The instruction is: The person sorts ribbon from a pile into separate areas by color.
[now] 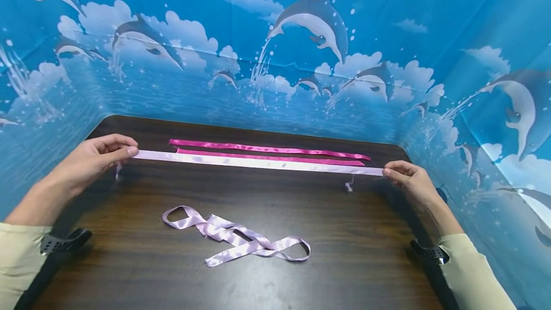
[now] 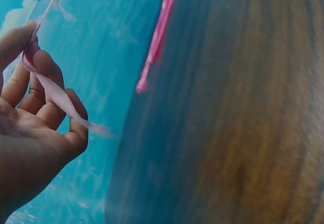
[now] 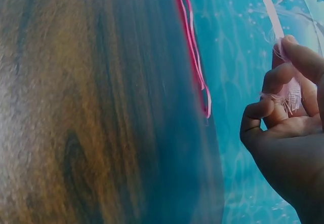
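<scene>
A pale lilac satin ribbon [image 1: 258, 162] is stretched nearly straight between my two hands, above the dark table. My left hand [image 1: 105, 154] pinches one end between thumb and forefinger; in the left wrist view a short tail of this ribbon [image 2: 58, 96] hangs across the palm. At the other end my right hand [image 1: 409, 178] pinches the ribbon, and frayed threads [image 3: 291, 100] show beneath the fingertips in the right wrist view. Just behind the stretched ribbon lie two bright pink ribbon strips [image 1: 271, 149], side by side on the table.
A second lilac ribbon [image 1: 232, 236] lies loosely looped and crossed on the wooden table [image 1: 142, 262], nearer to me. Behind the table's far edge hangs a blue dolphin-print cloth [image 1: 193, 94], which also runs along both sides. Dark bands [image 1: 66, 242] circle my wrists.
</scene>
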A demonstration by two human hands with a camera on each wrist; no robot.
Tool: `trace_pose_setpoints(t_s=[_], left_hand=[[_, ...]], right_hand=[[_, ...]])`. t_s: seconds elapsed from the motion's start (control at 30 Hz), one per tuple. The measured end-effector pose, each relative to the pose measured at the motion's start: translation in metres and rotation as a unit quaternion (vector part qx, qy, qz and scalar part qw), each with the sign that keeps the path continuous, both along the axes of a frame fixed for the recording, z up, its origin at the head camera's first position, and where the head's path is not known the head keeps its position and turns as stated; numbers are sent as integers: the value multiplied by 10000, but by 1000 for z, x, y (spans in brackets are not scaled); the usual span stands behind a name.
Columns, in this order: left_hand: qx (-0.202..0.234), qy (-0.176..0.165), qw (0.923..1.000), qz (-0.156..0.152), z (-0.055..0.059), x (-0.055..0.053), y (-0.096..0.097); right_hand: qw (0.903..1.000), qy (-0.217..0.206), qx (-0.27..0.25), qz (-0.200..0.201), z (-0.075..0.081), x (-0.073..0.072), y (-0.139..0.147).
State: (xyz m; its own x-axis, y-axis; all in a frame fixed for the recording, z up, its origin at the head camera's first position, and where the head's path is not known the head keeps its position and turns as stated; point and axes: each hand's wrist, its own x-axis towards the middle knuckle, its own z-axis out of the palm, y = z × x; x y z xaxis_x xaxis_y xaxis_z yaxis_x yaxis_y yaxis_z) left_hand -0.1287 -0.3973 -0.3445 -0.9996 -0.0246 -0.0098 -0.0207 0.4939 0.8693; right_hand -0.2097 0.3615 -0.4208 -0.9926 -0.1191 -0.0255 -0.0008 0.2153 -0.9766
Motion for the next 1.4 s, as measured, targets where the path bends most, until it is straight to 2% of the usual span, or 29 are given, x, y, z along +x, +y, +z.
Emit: trace_pose_setpoints(t_s=[0.17,0.33,0.57,0.77,0.9,1.17,1.4], left_hand=[[-615,-198,9979,-100,-10,-5,-13],[-1298,-239,9909,-272,-19,-11,-20],[-2051,-108,9782,-298,-37,-29,-24],[-2151,-19,9759,-379,-46,-37,-19],[-2272,9,9729,-428,-46,-41,-17],[-2547,-31,9653,-576,-40,-47,-19],[-2695,-4,9610,-619,-43,-45,-19]], right_hand=[[9997,146,63,-188,-7,0,4],[9968,300,593,-435,-15,-3,7],[9922,450,1120,-321,-28,-7,15],[9831,251,1778,-351,-33,-11,18],[9807,186,1905,-401,-33,-16,16],[9716,300,2315,-393,-31,-23,10],[9676,296,2496,-253,-30,-19,7]])
